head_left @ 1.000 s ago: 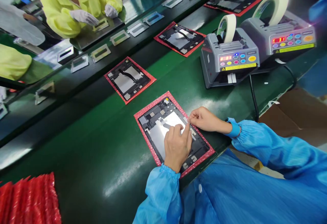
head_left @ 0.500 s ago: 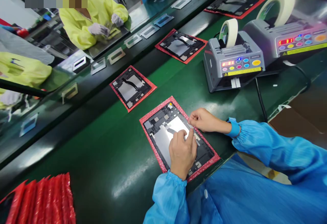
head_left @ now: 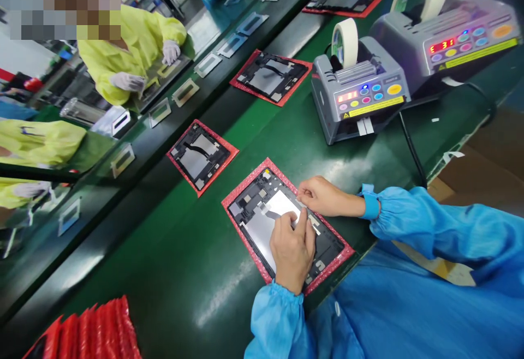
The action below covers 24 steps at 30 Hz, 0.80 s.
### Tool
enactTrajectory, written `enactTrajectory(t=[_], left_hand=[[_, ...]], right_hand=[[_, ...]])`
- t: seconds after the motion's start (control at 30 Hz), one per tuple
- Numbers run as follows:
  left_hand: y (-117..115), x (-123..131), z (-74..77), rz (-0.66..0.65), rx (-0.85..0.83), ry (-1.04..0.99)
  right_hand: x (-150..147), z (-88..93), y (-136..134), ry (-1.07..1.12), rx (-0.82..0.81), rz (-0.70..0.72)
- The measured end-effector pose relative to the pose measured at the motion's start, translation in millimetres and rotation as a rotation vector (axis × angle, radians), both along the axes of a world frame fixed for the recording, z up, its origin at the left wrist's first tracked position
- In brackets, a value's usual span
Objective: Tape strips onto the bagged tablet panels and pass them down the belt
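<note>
An opened tablet (head_left: 256, 228), its dark inside and silvery plate facing up, lies on a red bubble-wrap sheet (head_left: 234, 222) in front of me. My left hand (head_left: 292, 247) rests on the tablet with bent, slightly spread fingers; the index fingertip presses near its right edge. Close beside that fingertip, my right hand (head_left: 321, 195) is closed in a pinch at the same edge. Whatever the pinch holds is too small to make out. A dark flat cable (head_left: 272, 214) shows on the plate, partly covered by my left hand.
Two tape dispensers (head_left: 360, 91) (head_left: 454, 37) with tape rolls stand at the right. More opened tablets (head_left: 200, 154) (head_left: 272, 78) lie on red sheets along the green bench. Red bubble-wrap pouches (head_left: 94, 331) are at lower left. Across the bench, co-workers in yellow handle small frames.
The camera view has shifted a little, so the dispensers and far tablets sit further left. Both my hands stay at nearly the same spot on the tablet. A co-worker's gloved hands have moved slightly.
</note>
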<state>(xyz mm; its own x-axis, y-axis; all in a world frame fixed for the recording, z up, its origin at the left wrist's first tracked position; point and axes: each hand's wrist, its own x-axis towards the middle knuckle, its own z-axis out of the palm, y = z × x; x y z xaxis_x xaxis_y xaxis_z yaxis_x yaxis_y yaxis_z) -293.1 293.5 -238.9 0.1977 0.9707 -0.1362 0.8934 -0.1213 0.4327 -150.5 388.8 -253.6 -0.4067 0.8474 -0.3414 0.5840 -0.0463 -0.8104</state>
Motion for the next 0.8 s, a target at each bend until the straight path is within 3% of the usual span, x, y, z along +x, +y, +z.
enactTrajectory(t=[0.07,0.2,0.27,0.43,0.7,0.8], left_hand=[[5,-1,5.5,0.091,-0.093,-0.106],[23,-1,11.3,0.413,-0.414,-0.384],[33,2,9.8,0.49,-0.552,-0.433],[48,3,0.8,0.507,-0.743,-0.45],[55,1,-6.5,0.588,-0.885,-0.497],[70,-23,-8.6,0.655,-0.877,-0.506]], right_hand=[[2,1.8,1,0.025,-0.011,-0.018],[6,2.6,4,0.075,-0.095,-0.067],[8,2.2,4,0.075,-0.142,-0.073],[10,1.8,4,0.082,-0.204,-0.083],[13,4.2,2,0.093,-0.193,-0.017],[13,0.4,-2,0.09,-0.143,0.009]])
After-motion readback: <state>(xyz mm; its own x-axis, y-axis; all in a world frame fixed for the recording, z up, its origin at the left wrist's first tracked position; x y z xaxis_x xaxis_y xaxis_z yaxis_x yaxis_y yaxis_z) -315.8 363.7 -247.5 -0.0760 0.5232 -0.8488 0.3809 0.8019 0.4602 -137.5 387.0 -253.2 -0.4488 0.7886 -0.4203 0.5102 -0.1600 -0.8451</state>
